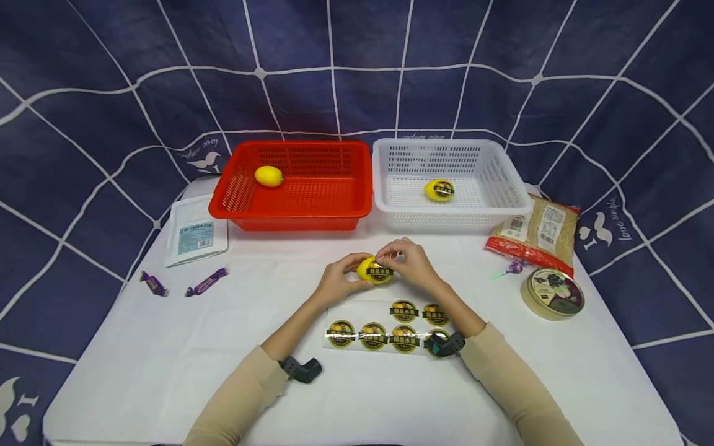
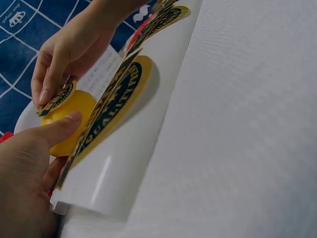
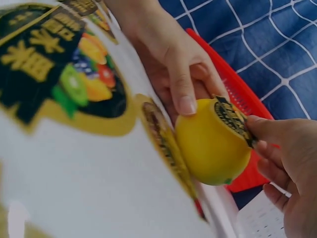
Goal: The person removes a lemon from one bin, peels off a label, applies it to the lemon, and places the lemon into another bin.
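Note:
My left hand (image 1: 338, 280) grips a yellow lemon (image 3: 208, 148) between thumb and fingers, above the middle of the table. A round black-and-gold fruit sticker (image 3: 232, 119) lies against the lemon's side. Its edge is pinched by the thumb and fingers of my right hand (image 1: 415, 267). Just below both hands lies a sheet of the same stickers (image 1: 368, 305), several of them still on it. In the left wrist view, the sheet's curled edge partly covers the lemon (image 2: 79, 106).
A red basket (image 1: 290, 224) with one plain lemon (image 1: 269, 176) stands behind, beside a white basket (image 1: 452, 220) with a stickered lemon (image 1: 437, 190). To the left are a white pouch (image 1: 195, 232) and purple candies (image 1: 207, 282); to the right, a grain bag (image 1: 532, 232), lollipop (image 1: 514, 267) and round tin (image 1: 552, 294).

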Tool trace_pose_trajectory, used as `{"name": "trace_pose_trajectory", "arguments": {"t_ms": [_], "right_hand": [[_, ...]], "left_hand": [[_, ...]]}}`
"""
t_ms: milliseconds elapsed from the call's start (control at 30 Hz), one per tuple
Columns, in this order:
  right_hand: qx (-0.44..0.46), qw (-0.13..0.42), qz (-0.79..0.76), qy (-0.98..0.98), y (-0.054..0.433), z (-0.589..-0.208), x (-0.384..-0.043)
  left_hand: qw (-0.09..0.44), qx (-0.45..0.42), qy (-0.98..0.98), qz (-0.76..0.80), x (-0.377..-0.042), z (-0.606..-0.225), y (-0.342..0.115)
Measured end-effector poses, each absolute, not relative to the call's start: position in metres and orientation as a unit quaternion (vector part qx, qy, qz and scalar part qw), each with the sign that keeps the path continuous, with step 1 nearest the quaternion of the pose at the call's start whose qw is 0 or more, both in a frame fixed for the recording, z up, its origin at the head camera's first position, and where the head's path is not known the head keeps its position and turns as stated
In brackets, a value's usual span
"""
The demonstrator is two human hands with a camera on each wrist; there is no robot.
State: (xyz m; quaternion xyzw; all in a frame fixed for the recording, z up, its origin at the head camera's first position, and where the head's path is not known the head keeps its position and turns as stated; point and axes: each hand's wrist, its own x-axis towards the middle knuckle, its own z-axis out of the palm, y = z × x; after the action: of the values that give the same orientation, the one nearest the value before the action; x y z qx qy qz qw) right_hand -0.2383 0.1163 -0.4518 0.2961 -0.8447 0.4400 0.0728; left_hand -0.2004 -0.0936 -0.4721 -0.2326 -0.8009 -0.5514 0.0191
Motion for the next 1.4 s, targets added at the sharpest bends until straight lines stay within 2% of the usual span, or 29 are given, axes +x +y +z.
{"name": "trace_pose_trajectory", "arguments": {"t_ms": [300, 900, 1067, 1400], "right_hand": [[0.307, 0.134, 0.437, -0.834, 0.114, -0.459, -0.234], [0.279, 0.055, 0.494, -0.822, 0.119, -0.455, -0.236], [0.294, 0.061, 0.488, -0.819, 0.118, -0.455, -0.237], [0.292, 0.107, 0.478, -0.822, 0.112, -0.462, -0.236]], "left_hand": [[0.027, -0.235, -0.808, -0.54, -0.214, -0.495, -0.095], [0.024, -0.233, -0.805, -0.544, -0.215, -0.494, -0.096], [0.021, -0.23, -0.809, -0.54, -0.215, -0.494, -0.097], [0.026, -0.228, -0.811, -0.538, -0.214, -0.494, -0.096]]}}
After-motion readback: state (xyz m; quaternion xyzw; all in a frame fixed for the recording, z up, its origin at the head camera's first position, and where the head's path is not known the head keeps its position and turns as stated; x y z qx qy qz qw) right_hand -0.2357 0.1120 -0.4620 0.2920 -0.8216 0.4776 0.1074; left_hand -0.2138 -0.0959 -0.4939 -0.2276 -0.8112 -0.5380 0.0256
